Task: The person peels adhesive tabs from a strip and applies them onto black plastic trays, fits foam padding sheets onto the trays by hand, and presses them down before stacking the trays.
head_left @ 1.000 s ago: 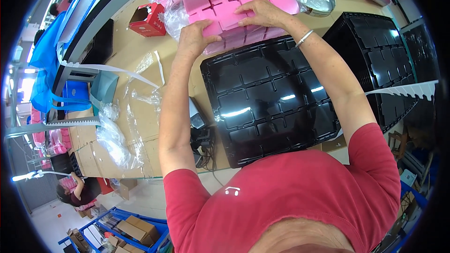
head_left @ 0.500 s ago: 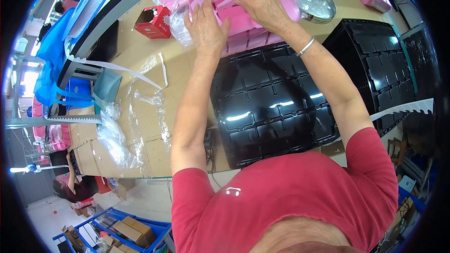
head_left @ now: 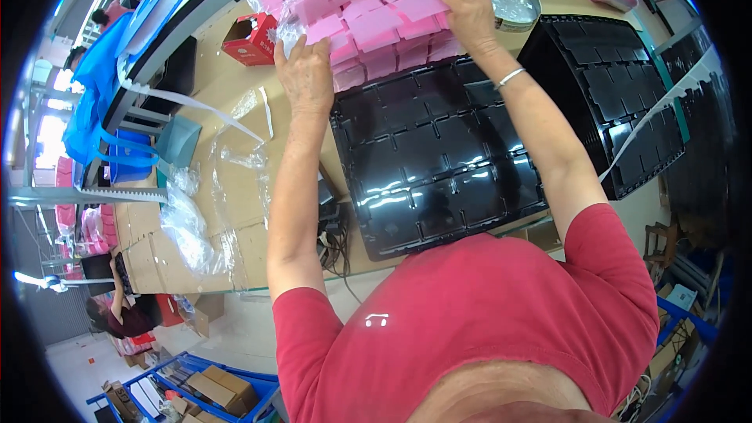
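Note:
A block of pink pieces [head_left: 384, 16] in rows, their material unclear, lies at the far middle with clear plastic film [head_left: 290, 23] around its left and back sides. My left hand [head_left: 307, 78] is at its near left corner, fingers apart beside the film. At the right side of the block, my right hand [head_left: 470, 22] has its fingers stretched out over the pink pieces. Neither hand visibly grips anything. A black plastic tray [head_left: 439, 157] with a grid of raised squares lies between my forearms, its far edge against the pink block.
More black trays [head_left: 619, 86] stand stacked at the right. A round metal dish [head_left: 509, 0] with small clear bits sits behind my right hand. On the left are a red box [head_left: 251, 41], crumpled clear film [head_left: 188, 235] and a grey-blue bin [head_left: 178, 139]. A person works at far left.
My hands have moved apart, off the top of the pink block to its left and right sides. The pink rows between them are more exposed. The view has shifted slightly.

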Demonstrator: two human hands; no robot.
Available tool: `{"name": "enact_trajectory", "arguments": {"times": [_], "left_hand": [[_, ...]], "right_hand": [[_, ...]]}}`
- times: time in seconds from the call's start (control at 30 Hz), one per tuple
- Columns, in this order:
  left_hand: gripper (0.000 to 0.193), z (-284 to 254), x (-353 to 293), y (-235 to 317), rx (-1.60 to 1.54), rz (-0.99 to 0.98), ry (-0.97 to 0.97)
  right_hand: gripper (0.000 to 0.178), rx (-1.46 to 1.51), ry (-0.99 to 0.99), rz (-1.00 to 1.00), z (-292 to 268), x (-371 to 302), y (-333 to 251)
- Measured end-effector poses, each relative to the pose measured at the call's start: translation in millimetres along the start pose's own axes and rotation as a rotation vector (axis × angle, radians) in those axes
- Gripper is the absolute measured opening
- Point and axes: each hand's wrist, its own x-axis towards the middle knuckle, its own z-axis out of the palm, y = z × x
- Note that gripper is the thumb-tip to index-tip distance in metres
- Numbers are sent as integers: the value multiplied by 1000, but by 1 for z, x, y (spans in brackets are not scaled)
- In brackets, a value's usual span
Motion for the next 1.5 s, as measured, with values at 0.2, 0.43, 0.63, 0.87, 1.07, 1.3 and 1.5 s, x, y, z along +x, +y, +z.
{"name": "enact_trajectory", "arguments": {"times": [0.2,0.43,0.63,0.87,1.07,1.3,1.5], "left_hand": [[9,-47,-44,21,-130,82,48],[29,-107,-154,85,-369,-38,-113],[26,-135,-197,121,-368,-229,-133],[23,-122,-202,122,-320,-253,-100],[25,-129,-196,121,-324,-248,-113],[27,-135,-195,122,-319,-254,-134],[17,-136,-199,121,-298,-233,-142]], "right_hand": [[29,77,-171,-138,-94,-45,-20],[25,37,-394,-8,-189,-142,-66],[25,66,-427,135,-218,-175,-91],[23,116,-419,131,-199,-180,-93],[24,110,-420,112,-209,-170,-96],[22,114,-441,108,-225,-159,-100],[21,85,-464,117,-233,-160,-98]]}}
